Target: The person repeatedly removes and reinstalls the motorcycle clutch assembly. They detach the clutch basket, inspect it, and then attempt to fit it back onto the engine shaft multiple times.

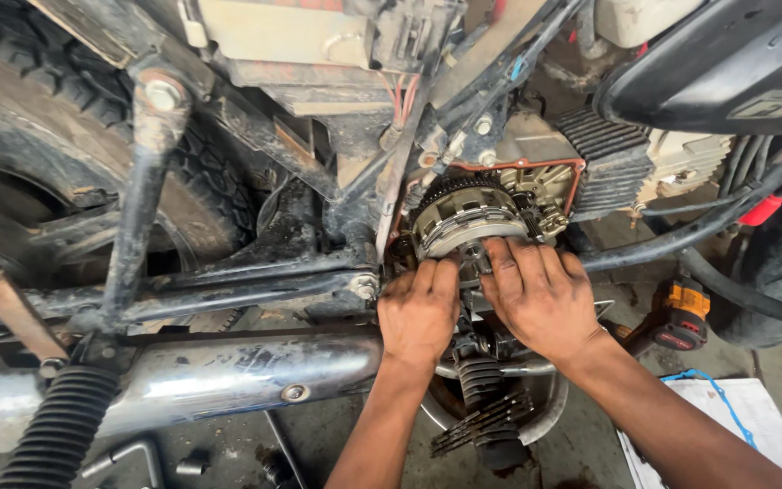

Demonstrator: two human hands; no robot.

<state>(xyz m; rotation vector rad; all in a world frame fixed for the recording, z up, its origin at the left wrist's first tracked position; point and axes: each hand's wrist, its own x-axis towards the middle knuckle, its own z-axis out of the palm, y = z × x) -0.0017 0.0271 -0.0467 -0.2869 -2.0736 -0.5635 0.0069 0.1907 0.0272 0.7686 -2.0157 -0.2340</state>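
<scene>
A motorcycle engine stands with its side cover off, showing the round clutch assembly (468,222) with toothed rings and stacked plates. My left hand (420,308) presses its fingertips against the lower left edge of the clutch. My right hand (540,299) rests its fingers on the lower right edge, next to a small metal part at the centre. Both hands are greasy and touch each other below the clutch. What sits under the fingertips is hidden.
A chrome exhaust pipe (228,371) runs along the lower left, with a ribbed rubber boot (61,426) beside it. A stack of clutch plates (481,424) lies in a metal bowl below my hands. An orange-black power tool (685,317) and a white sheet (753,417) lie at right. The rear tyre (92,100) fills the upper left.
</scene>
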